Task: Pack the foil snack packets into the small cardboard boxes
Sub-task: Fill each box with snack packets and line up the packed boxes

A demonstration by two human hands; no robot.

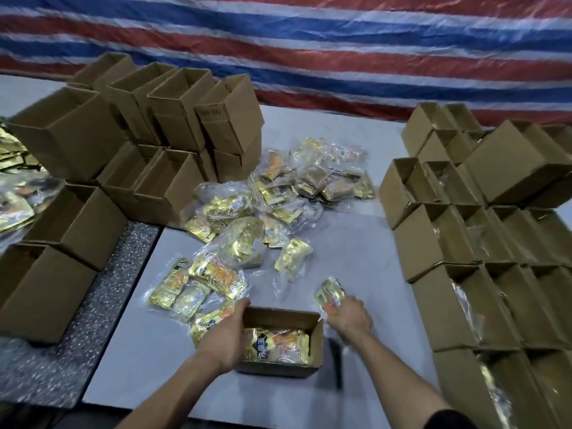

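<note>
Brightly and evenly lit. Soft shadows on the pale desk (pixel 356 243). Glints of glare on the foil packets (pixel 235 209). Motion-blurred throughout, worst toward 3 and 9 o'clock; bowed by wide-angle distortion at the edges.

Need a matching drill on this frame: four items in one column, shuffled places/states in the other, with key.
1. left hand
2. right hand
3. loose packet pile
4. stacked boxes

A. back left
B. holds a foil packet
C. middle of the table
D. grips the left wall of the near box

Pairs: 1-D, 2-B, 3-C, 4-A
</note>
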